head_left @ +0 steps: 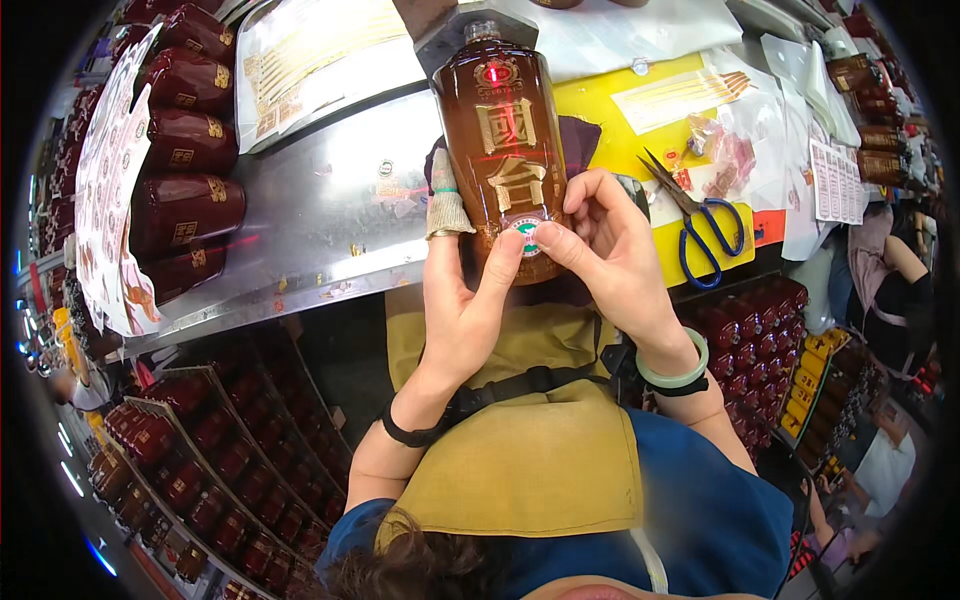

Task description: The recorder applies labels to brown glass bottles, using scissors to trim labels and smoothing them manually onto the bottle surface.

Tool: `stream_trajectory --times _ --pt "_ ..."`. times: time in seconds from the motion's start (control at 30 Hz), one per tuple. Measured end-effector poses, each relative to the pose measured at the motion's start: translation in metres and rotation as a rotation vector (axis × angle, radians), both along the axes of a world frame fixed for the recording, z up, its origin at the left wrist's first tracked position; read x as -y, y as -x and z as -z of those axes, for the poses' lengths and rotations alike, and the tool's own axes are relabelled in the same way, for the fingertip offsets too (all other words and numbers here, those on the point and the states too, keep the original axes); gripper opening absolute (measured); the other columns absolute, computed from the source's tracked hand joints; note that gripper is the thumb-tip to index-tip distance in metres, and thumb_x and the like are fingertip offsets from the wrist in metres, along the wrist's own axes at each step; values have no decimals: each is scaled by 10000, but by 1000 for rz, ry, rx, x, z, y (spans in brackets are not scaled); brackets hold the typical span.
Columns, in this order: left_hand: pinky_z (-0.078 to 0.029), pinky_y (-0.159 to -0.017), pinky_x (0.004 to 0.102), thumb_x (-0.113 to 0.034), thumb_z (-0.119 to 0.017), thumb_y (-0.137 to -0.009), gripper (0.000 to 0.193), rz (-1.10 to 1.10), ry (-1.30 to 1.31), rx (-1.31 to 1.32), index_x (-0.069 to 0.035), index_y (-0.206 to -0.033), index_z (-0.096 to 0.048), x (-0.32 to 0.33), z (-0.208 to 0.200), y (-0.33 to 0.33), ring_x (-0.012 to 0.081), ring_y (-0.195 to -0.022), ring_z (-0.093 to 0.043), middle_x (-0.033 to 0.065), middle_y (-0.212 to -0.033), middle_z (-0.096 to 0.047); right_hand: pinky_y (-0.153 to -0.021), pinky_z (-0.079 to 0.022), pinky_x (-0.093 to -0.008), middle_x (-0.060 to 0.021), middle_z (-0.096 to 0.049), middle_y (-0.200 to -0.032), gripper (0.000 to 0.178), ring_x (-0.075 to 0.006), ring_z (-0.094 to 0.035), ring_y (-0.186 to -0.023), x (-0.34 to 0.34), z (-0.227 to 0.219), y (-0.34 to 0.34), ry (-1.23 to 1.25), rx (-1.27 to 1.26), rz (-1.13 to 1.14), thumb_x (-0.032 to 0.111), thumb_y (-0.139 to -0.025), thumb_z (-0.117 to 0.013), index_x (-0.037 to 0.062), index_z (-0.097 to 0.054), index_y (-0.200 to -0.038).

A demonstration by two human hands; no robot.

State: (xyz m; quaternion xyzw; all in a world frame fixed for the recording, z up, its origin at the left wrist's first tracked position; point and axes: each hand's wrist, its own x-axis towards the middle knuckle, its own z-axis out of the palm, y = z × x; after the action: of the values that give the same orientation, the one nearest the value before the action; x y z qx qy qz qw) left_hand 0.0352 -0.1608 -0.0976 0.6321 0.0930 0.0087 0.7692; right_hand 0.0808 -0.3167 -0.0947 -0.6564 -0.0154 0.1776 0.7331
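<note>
A brown glass bottle [508, 130] with raised gold characters lies tilted toward me, its neck against a grey metal holder [470, 40]. Low on its front is a small round green-and-white sticker [527, 235]. My left hand [465, 285] grips the bottle's left side, thumb tip on the sticker's left edge; a cloth finger sleeve [447, 208] covers one finger. Closed at the bottle's lower right, my right hand [610, 245] presses its thumb on the sticker's right edge, fingers curled by the glass. Part of a dark cloth [577, 142] shows behind the bottle.
Blue-handled scissors [693, 215] lie on a yellow board [625, 105] at right, near crumpled pink plastic [728, 160]. Dark red bottles [188, 215] stand in a row on the left of the metal table [320, 190]. Racks of bottles [210, 450] stand below, and people are at far right.
</note>
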Motion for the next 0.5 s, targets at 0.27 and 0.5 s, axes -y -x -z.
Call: stream_trajectory --times 0.27,0.5 --pt "-431 -1008 325 -146 -604 -998 434 -13 -19 0 44 -1362 -464 1 2 0 170 -1130 -561 117 -1259 -592 -649 -329 -171 67 -399 -863 298 -25 -347 -743 0 1 0 -2 8 -7 148 -880 -770 83 -503 -996" --pt "-444 -1000 325 -135 -608 -994 438 -14 -11 0 48 -1365 -462 2 -1 0 167 -1126 -569 117 -1256 -598 -656 -329 -170 66 -395 -870 292 -26 -344 -751 0 0 0 -28 -17 2 144 -886 -763 84 -501 -1002"
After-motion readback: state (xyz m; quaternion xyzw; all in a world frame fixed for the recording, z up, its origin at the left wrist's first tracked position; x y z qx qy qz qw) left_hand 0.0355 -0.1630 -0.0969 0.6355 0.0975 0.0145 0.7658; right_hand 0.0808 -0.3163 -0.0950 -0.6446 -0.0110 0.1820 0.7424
